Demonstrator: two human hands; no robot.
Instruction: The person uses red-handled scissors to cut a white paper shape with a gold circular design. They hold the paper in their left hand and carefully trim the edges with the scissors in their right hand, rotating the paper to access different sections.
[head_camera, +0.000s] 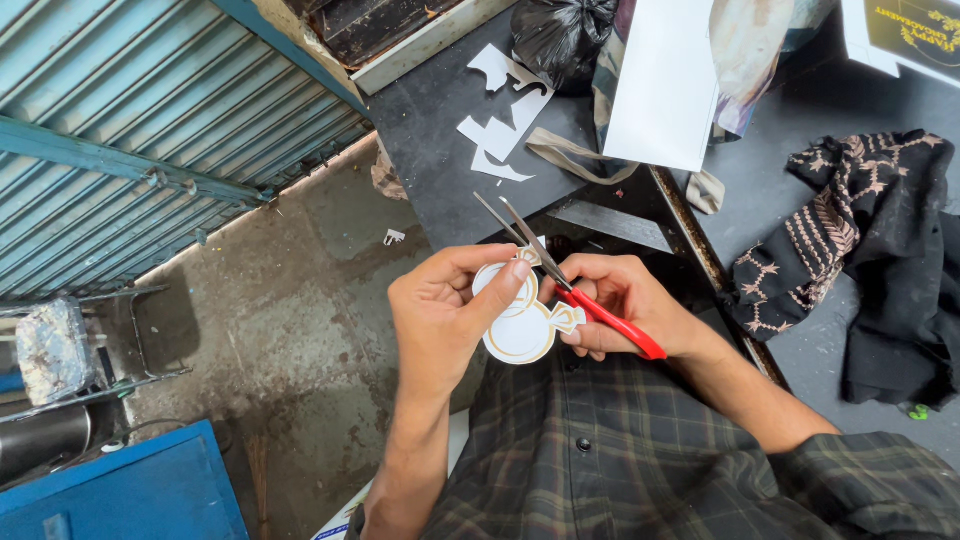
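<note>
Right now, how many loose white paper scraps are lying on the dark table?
3, as far as I can tell: one scrap nearest the black bag, one below it, one lowest. More may hide under the white sheet.

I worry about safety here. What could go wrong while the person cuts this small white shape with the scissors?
1. The left hand pinches the cutout with its fingertips close to the open blades of the scissors, so a finger might be nicked.
2. The cutout is held in the air, unsupported; it could bend and the cut may stray into its gold outline.
</note>
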